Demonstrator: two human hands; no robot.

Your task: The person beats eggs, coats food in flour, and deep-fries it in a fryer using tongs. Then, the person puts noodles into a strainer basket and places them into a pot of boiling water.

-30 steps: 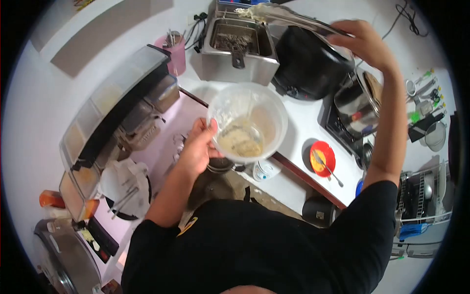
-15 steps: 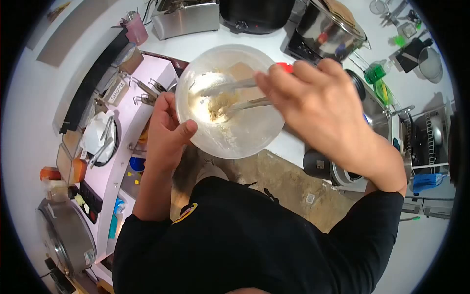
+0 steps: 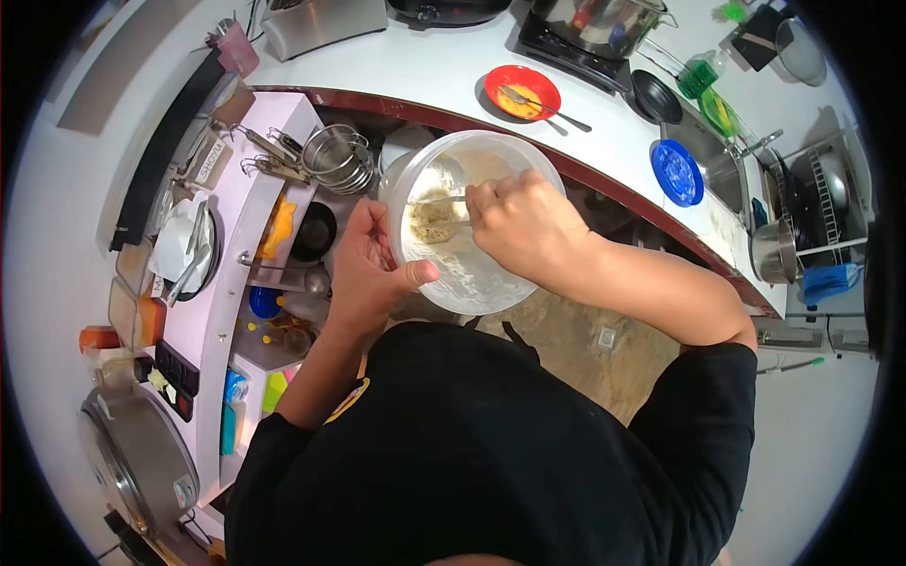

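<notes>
Inside the plastic bowl [image 3: 483,297], your tongs [image 3: 451,199] and right hand [image 3: 533,226] fill the middle; the near side of the opening leaves you a gap. Your left hand [image 3: 368,257] blocks the left rim, with wire baskets [image 3: 337,158] crowding beyond it. On the counter [image 3: 609,151], you have 1 passage between the red plate [image 3: 497,81] and blue plate [image 3: 677,174], though a utensil handle [image 3: 571,121] juts into it.

Tongs [image 3: 444,199] — handle end hidden
</notes>
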